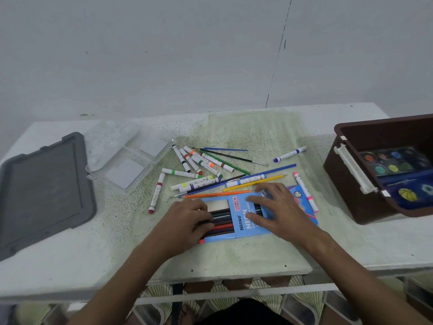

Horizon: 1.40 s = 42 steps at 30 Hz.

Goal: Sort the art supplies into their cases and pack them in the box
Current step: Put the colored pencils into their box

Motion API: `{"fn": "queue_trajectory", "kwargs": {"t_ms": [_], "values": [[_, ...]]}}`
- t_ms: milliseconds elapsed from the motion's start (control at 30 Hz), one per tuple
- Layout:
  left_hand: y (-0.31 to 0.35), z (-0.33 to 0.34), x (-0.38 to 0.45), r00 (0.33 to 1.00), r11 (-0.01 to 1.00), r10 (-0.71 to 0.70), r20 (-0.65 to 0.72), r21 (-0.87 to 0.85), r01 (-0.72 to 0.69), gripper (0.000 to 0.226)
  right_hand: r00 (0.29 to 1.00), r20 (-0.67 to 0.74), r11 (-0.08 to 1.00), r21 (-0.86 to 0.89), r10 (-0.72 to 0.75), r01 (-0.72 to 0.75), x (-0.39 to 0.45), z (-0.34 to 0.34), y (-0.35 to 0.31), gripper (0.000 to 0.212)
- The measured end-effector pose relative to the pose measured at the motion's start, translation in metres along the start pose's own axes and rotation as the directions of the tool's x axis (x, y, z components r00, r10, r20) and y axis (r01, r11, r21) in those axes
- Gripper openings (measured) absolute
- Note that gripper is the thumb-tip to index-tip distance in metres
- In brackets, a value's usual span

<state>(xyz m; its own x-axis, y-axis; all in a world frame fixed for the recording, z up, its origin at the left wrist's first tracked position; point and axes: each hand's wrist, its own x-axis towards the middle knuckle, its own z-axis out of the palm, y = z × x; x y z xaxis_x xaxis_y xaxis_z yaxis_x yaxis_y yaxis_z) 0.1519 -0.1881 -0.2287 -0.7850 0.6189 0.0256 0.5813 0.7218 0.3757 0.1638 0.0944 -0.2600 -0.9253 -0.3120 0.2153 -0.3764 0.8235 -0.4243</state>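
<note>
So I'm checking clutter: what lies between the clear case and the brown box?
Head view: loose markers, pencils and paintbrushes scattered between the clear case and brown box.

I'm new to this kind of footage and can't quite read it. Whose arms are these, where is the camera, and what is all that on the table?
There is no machine here: a person wears a wide-angle camera on the head, looking down at their own two bare hands. The left hand is at the coloured pencils that stick out of a blue pencil case; the right hand lies flat on that case. Loose markers, more pencils and thin brushes lie scattered behind it on the white table. On the left lie a grey lid and clear plastic cases. On the right stands a brown box with a watercolour palette inside.
</note>
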Motion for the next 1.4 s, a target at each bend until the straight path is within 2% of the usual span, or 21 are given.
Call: {"fn": "queue_trajectory", "kwargs": {"t_ms": [167,300,400,500,633,767,867,933,1033,1200,1400], "values": [[-0.003,-0.006,0.0,0.996,0.999,0.035,0.088,-0.043,-0.031,0.023,0.999,-0.011,0.999,0.016,0.034,-0.034,0.0,-0.001,-0.002,0.052],[0.0,-0.013,0.006,0.991,0.994,-0.009,0.132,-0.109,0.024,0.018,0.998,0.022,0.997,0.042,0.059,-0.059,0.001,-0.003,-0.002,0.054],[0.001,-0.023,0.018,0.988,0.973,-0.118,0.1,-0.186,0.135,0.015,0.997,0.027,0.992,0.11,0.067,-0.069,0.006,-0.008,-0.003,0.049],[-0.003,-0.031,0.039,0.986,0.966,-0.169,0.009,-0.199,0.168,0.016,0.993,-0.004,0.97,0.213,0.116,-0.113,0.014,-0.021,-0.002,0.028],[-0.012,-0.041,0.081,0.982,0.98,-0.159,-0.101,-0.138,0.144,0.02,0.986,-0.084,0.984,0.118,0.141,-0.131,0.03,-0.038,0.016,0.015],[-0.021,-0.046,0.124,0.995,0.995,-0.095,-0.036,-0.017,0.095,0.024,0.974,-0.123,0.981,0.049,0.19,-0.186,0.046,-0.056,0.031,0.018],[-0.022,-0.047,0.148,0.996,0.991,-0.043,0.075,0.129,0.033,0.027,0.978,-0.024,0.978,-0.011,0.207,-0.207,0.056,-0.065,0.039,0.023],[-0.02,-0.046,0.16,0.99,0.967,-0.018,0.14,0.256,-0.019,0.029,0.982,0.093,0.984,-0.085,0.164,-0.156,0.064,-0.065,0.045,0.025],[-0.017,-0.045,0.17,0.973,0.938,-0.024,0.229,0.341,-0.058,0.03,0.964,0.225,0.982,-0.154,0.145,-0.112,0.073,-0.064,0.045,0.026],[-0.016,-0.047,0.177,0.958,0.921,-0.054,0.282,0.385,-0.062,0.041,0.938,0.291,0.969,-0.208,0.189,-0.132,0.08,-0.067,0.043,0.03],[-0.013,-0.049,0.175,0.955,0.953,-0.103,0.277,0.301,0.015,0.025,0.942,0.238,0.97,-0.111,0.235,-0.214,0.072,-0.065,0.047,0.032]]}}
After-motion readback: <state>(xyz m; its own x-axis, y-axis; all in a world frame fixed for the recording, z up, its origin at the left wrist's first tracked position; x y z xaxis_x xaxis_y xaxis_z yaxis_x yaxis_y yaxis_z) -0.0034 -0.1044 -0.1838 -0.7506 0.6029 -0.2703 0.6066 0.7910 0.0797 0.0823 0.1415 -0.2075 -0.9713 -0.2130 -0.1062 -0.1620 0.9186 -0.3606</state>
